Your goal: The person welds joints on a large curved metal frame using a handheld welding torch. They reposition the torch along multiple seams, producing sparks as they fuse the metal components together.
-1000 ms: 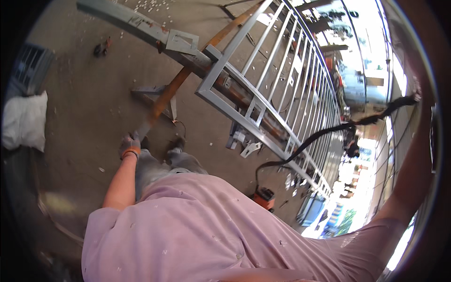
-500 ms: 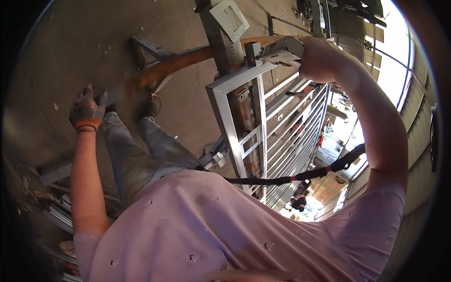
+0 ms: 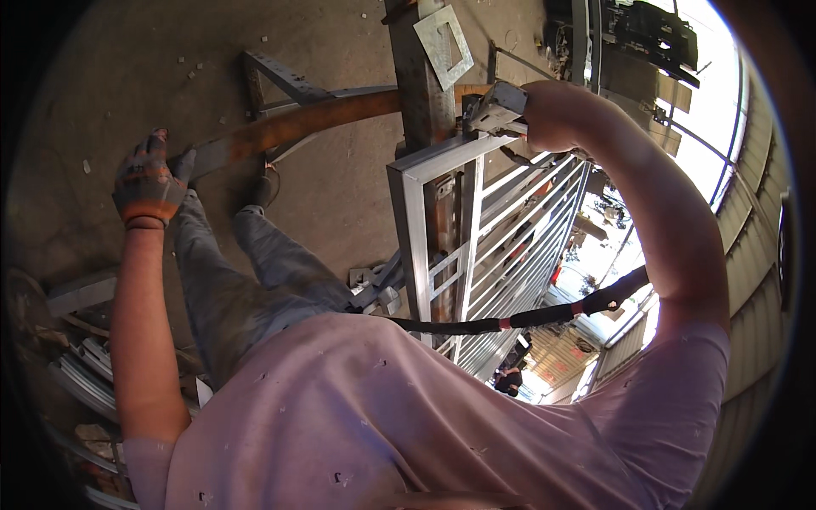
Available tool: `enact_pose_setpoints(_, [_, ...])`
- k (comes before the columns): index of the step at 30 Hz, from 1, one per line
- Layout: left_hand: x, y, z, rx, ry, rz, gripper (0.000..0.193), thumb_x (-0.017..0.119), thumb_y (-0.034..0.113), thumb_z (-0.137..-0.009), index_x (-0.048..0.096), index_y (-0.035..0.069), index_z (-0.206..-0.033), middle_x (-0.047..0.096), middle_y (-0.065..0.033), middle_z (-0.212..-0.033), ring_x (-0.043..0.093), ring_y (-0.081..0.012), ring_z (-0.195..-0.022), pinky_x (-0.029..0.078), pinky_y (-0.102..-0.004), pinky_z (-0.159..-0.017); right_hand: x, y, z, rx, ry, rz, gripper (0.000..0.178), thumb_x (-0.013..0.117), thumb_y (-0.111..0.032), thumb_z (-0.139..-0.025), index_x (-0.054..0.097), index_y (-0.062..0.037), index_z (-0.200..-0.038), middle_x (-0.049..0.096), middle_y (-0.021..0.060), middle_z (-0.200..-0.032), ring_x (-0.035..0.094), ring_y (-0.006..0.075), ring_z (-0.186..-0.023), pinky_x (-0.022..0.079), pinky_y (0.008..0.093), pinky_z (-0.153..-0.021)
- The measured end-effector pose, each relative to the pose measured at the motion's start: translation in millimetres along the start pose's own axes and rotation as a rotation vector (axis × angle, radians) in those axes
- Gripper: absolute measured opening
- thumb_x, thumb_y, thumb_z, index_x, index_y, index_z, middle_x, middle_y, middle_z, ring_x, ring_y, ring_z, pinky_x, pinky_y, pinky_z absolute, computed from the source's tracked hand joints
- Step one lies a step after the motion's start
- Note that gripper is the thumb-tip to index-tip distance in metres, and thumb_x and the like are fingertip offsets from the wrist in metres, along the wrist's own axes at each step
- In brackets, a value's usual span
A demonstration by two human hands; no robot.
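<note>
My left hand (image 3: pixel 151 183), in a grey and orange work glove, is open with its fingers stretched out. Its thumb lies by the near end of a rusty steel beam (image 3: pixel 314 117) that looks bent through the lens. At the upper right my bare right hand (image 3: pixel 548 117) is closed at a light-grey, box-shaped metal piece (image 3: pixel 503 100). Most of its fingers are hidden, so what exactly they grip does not show. This piece is over the top corner of a silver barred metal frame (image 3: pixel 412 204), which stands up from the work support.
A dark upright steel beam (image 3: pixel 416 93) carries a flat plate with a square cutout (image 3: pixel 444 49). A black cable (image 3: pixel 544 316) crosses before my waist. Metal trestle legs (image 3: pixel 289 78) stand on the floor. Metal lengths (image 3: pixel 85 374) lie at lower left. Another person (image 3: pixel 510 380) is far off.
My right hand has shifted slightly left, and the box-shaped piece by it is turned differently over the frame's corner. My left hand appears a little further left, still beside the beam's end.
</note>
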State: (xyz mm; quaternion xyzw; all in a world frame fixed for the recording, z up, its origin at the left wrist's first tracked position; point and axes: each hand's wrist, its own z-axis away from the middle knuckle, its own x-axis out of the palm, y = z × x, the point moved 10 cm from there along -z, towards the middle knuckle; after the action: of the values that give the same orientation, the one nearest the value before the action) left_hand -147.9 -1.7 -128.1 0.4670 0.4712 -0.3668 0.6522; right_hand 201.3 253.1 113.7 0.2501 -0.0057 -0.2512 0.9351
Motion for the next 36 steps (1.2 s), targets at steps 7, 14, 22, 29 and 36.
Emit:
enact_pose_setpoints(7, [7.9, -4.7, -0.1, 0.002, -0.042, 0.049, 0.053, 0.076, 0.029, -0.085, 0.066, 0.011, -0.134, 0.074, -0.0165, -0.121, 0.070, -0.0348, -0.113, 0.055, -0.0441, -0.101, 2.9, -12.3, -13.2, 0.004, -0.116, 0.054, 0.033, 0.063, 0.000, -0.082, 0.075, 0.0050, -0.112, 0.076, 0.0259, -0.105, 0.075, 0.0404, -0.095, 0.060, 0.0460, -0.078])
enact_pose_setpoints(14, [12.4, -7.7, 1.5, 0.002, -0.055, 0.071, 0.063, 0.077, 0.020, -0.079, 0.062, 0.011, -0.139, 0.073, -0.0155, -0.124, 0.069, -0.0346, -0.114, 0.054, -0.0444, -0.104, 5.8, -18.4, -27.9, -0.011, -0.153, 0.149, 0.028, 0.064, -0.001, -0.078, 0.076, 0.0053, -0.103, 0.076, 0.0249, -0.100, 0.076, 0.0389, -0.091, 0.059, 0.0461, -0.075])
enact_pose_setpoints(22, [11.7, -6.3, 2.8, 0.040, -0.041, 0.039, 0.047, 0.071, 0.031, -0.093, 0.064, 0.011, -0.134, 0.074, -0.0133, -0.125, 0.071, -0.0345, -0.113, 0.056, -0.0445, -0.099, 17.7, -18.2, -50.2, -0.042, -0.276, 0.255, 0.041, 0.073, -0.004, -0.073, 0.074, -0.0020, -0.114, 0.076, 0.0236, -0.104, 0.074, 0.0374, -0.094, 0.059, 0.0438, -0.081])
enact_pose_setpoints(29, [14.1, -7.1, 1.5, 0.020, -0.066, 0.052, 0.056, 0.076, 0.041, -0.089, 0.063, 0.014, -0.136, 0.074, -0.0129, -0.120, 0.071, -0.0330, -0.111, 0.057, -0.0445, -0.098, 16.7, -28.7, -50.9, -0.036, -0.358, 0.306, 0.056, 0.085, -0.013, -0.071, 0.075, -0.0060, -0.126, 0.077, 0.0223, -0.111, 0.075, 0.0369, -0.101, 0.060, 0.0423, -0.088])
enact_pose_setpoints(36, [8.6, -6.4, 3.2, -0.010, -0.089, 0.096, 0.056, 0.074, 0.020, -0.083, 0.061, 0.013, -0.137, 0.074, -0.0142, -0.123, 0.070, -0.0341, -0.113, 0.056, -0.0452, -0.100, 13.3, -39.7, -50.2, -0.034, -0.396, 0.355, 0.057, 0.087, -0.013, -0.071, 0.075, -0.0070, -0.127, 0.078, 0.0203, -0.108, 0.076, 0.0342, -0.099, 0.060, 0.0423, -0.087])
